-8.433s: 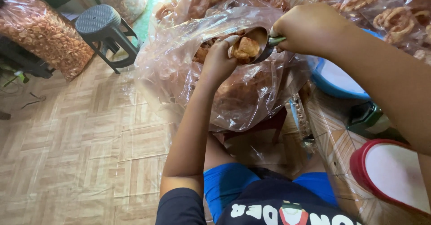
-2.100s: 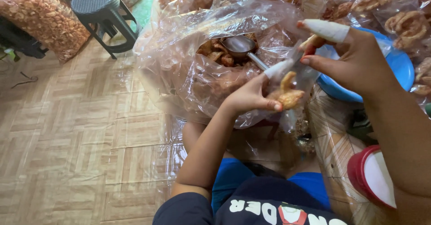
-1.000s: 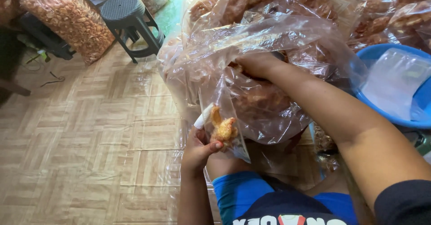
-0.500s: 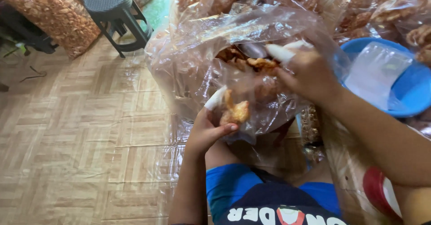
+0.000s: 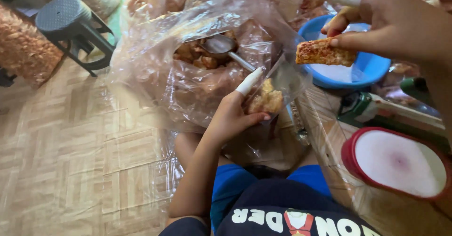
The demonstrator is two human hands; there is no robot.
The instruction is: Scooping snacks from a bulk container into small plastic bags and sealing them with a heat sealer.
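Left hand: grip closed on the mouth of a small clear bag, thumb below, taped forefinger up along its edge. Bag holds a few golden fried snack pieces; sits at centre, near side of the big bag.

Right hand: upper right, grip pinched on one reddish-brown snack stick, held level between thumb and fingers; one fingertip taped white. Stick is well apart from the small bag, above the blue basin.

Large clear bag of snacks lies far centre; metal scoop rests inside it.

Right near: red-rimmed white lid. Far left: dark plastic stool on tiled floor.
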